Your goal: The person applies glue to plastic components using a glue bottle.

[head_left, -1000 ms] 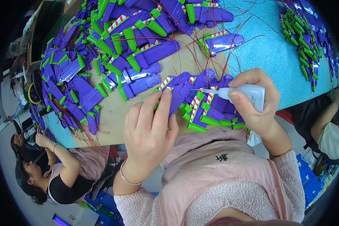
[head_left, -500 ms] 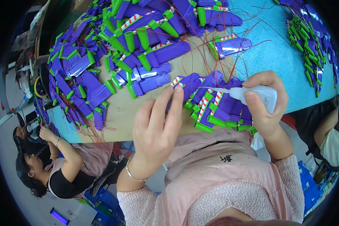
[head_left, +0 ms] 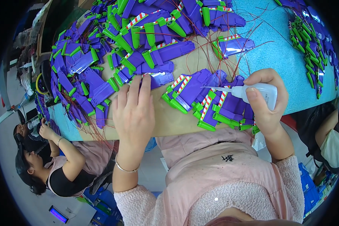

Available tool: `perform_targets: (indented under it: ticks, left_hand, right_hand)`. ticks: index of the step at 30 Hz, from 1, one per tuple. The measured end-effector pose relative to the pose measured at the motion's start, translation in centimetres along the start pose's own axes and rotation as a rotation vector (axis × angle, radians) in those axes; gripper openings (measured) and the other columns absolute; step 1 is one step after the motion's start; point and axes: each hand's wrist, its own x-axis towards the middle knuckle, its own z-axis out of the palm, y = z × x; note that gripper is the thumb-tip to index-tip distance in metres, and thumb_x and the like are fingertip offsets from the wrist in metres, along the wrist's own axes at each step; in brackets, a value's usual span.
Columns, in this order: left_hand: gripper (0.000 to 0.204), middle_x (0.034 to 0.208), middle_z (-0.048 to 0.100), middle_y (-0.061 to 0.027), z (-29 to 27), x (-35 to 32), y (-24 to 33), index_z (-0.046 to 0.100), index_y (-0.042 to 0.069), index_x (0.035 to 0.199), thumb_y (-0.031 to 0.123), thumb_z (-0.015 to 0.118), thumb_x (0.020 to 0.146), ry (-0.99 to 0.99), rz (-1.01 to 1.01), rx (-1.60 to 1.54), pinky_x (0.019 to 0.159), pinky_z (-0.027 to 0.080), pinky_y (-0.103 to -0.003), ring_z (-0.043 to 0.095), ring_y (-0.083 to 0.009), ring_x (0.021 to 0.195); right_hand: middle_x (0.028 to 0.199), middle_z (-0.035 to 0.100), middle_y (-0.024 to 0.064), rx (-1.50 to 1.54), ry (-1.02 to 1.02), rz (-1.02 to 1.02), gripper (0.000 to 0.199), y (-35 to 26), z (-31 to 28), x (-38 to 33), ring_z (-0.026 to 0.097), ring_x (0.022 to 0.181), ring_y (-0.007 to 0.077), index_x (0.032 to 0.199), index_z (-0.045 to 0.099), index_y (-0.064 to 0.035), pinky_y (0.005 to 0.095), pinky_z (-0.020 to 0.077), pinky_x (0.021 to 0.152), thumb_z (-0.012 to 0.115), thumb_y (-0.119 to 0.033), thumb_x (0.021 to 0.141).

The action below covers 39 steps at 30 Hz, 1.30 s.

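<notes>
My right hand (head_left: 268, 102) grips a small clear squeeze bottle (head_left: 257, 93) with a long thin nozzle pointing left over a row of purple and green plastic toy parts (head_left: 204, 98) with red-and-white striped strips. My left hand (head_left: 133, 109) lies flat on the brown board (head_left: 169, 122), fingers spread, fingertips touching a purple part (head_left: 160, 78) at the edge of the big pile. Thin red wires run out of the parts.
A large heap of purple and green parts (head_left: 113, 49) covers the left and far side of the table. Another heap (head_left: 312, 41) lies at the right on the blue tabletop (head_left: 286, 64). A seated person (head_left: 49, 162) works at lower left. Blue crates (head_left: 309, 188) stand below right.
My left hand has slid left and away from the row of parts toward the big pile. The right hand with the bottle has stayed over the row.
</notes>
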Motion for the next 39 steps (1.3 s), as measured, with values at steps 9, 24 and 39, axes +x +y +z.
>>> perform_targets:
  ticks: [9,24,39]
  left_hand:
    - [0.037,0.097,0.059,-0.0151,-0.7,-0.4,-0.3,0.057,0.001,0.104,0.007,0.07,0.07,-0.001,-0.078,-0.335,0.077,0.044,-0.041,0.056,-0.0329,0.088]
    - [0.05,0.098,0.055,-0.0116,-0.7,-0.6,2.9,0.062,0.001,0.113,0.004,0.077,0.065,0.117,0.001,-0.461,0.069,0.046,-0.036,0.055,-0.0261,0.081]
    - [0.051,0.1,0.058,-0.0109,-1.1,-0.8,2.9,0.064,0.003,0.116,0.004,0.076,0.067,0.163,0.129,-0.258,0.075,0.047,-0.038,0.059,-0.0268,0.09]
  right_hand:
    - [0.085,0.063,0.0059,0.006,0.004,0.022,0.014,-0.3,0.3,0.1,0.058,0.074,0.0093,0.092,0.061,0.001,0.0226,0.0456,0.065,0.07,-0.003,0.081]
    - [0.084,0.065,0.0064,0.006,-0.059,0.007,0.015,-0.7,1.2,0.4,0.062,0.074,0.0117,0.089,0.063,-0.0002,0.0243,0.0482,0.064,0.073,-0.005,0.079]
    - [0.085,0.065,0.0072,0.041,-0.018,-0.016,0.017,-1.0,1.7,0.6,0.063,0.073,0.0128,0.09,0.064,-0.0006,0.0251,0.0492,0.064,0.075,-0.006,0.078]
